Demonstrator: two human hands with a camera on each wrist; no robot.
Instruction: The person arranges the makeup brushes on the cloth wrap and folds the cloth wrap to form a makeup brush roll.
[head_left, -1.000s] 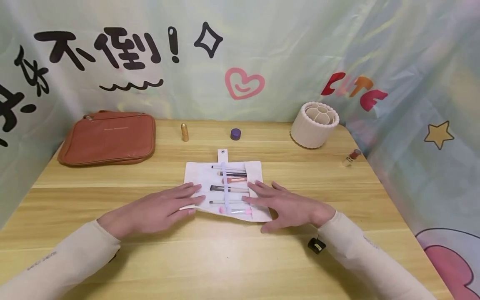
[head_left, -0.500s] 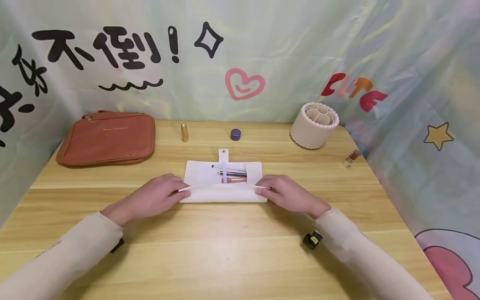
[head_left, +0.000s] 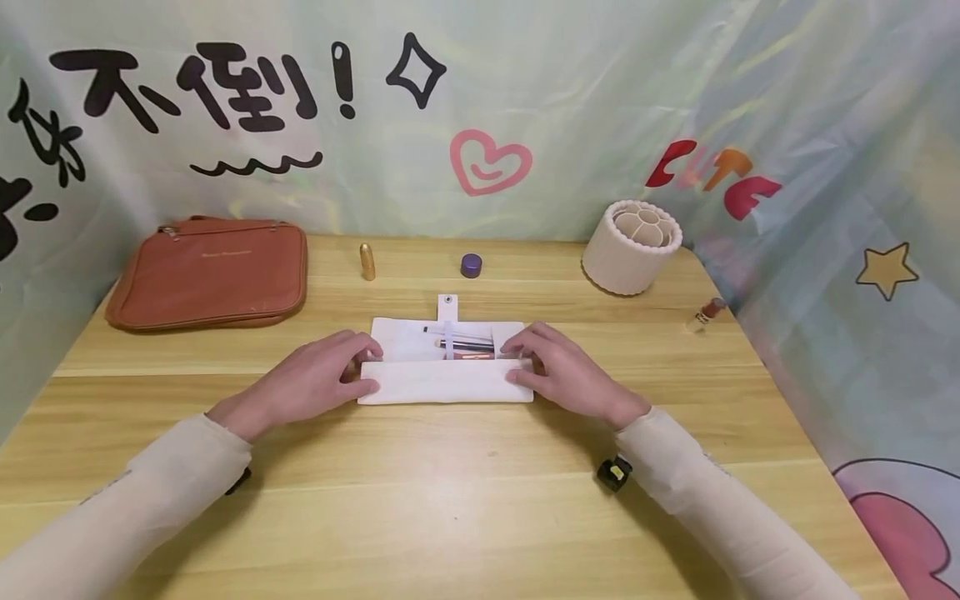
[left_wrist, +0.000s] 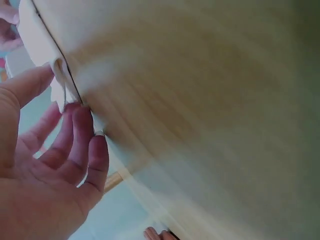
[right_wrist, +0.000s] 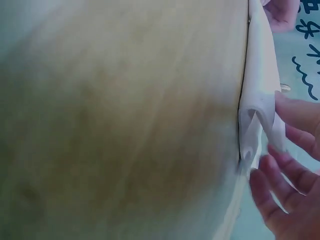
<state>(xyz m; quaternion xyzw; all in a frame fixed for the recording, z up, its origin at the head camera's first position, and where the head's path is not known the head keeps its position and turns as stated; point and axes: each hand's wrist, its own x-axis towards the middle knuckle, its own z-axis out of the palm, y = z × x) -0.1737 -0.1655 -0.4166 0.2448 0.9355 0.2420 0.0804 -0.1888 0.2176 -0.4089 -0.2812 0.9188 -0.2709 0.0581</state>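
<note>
Hands sit at either end of a white brush roll (head_left: 446, 379) that lies mid-table, its near part folded over so only the far strip of pockets shows. My left hand (head_left: 311, 385) grips the left end, fingers curled over the fold and thumb against the near edge; the left wrist view shows the thumb (left_wrist: 27, 85) and fingertips pinching the cloth edge (left_wrist: 60, 82). My right hand (head_left: 561, 372) grips the right end the same way, fingers bent over the fold, and the right wrist view shows the fingertips (right_wrist: 295, 112) on the doubled cloth (right_wrist: 260, 115). A few brushes (head_left: 467, 343) peek out of the uncovered strip, with the snap tab (head_left: 447, 306) pointing away from me. Further back on the wooden table (head_left: 480, 500) I see a brown leather pouch (head_left: 210, 272) at the left, a gold lipstick tube (head_left: 367, 261), a small purple jar (head_left: 471, 265), a ribbed cream holder (head_left: 632, 247), and a small bottle (head_left: 706, 313) near the right edge.
</note>
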